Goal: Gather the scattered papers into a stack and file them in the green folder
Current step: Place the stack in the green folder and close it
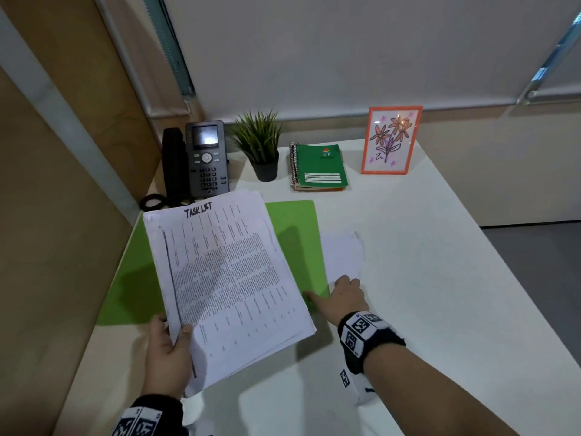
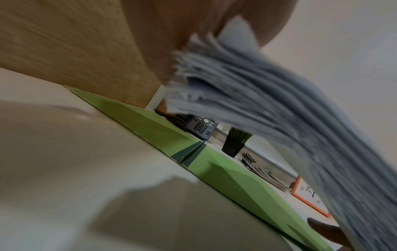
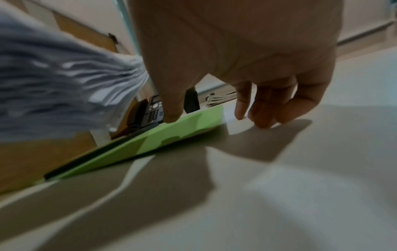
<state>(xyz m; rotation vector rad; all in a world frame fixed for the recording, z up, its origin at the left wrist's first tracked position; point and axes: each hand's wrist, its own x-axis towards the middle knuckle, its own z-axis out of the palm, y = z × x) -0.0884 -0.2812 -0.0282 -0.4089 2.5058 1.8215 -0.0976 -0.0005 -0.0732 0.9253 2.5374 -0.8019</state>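
Observation:
My left hand (image 1: 169, 344) grips the near left corner of a thick stack of printed papers (image 1: 226, 278), headed "TASK LIST". It holds the stack tilted in the air above the green folder (image 1: 295, 243), which lies open and flat on the white table (image 1: 424, 278). From the left wrist view the sheets (image 2: 257, 101) fan out over the folder (image 2: 236, 183). My right hand (image 1: 333, 294) rests at the folder's near right corner. Its thumb lies on the green folder (image 3: 171, 129) and its fingers on a loose white sheet (image 1: 342, 253) beside it.
Along the back of the table stand a desk phone (image 1: 204, 158), a potted plant (image 1: 261, 149), a green spiral notebook (image 1: 320, 168) and an orange-framed flower drawing (image 1: 390, 140). A wooden partition (image 1: 47, 215) closes the left side. The table's right edge runs diagonally.

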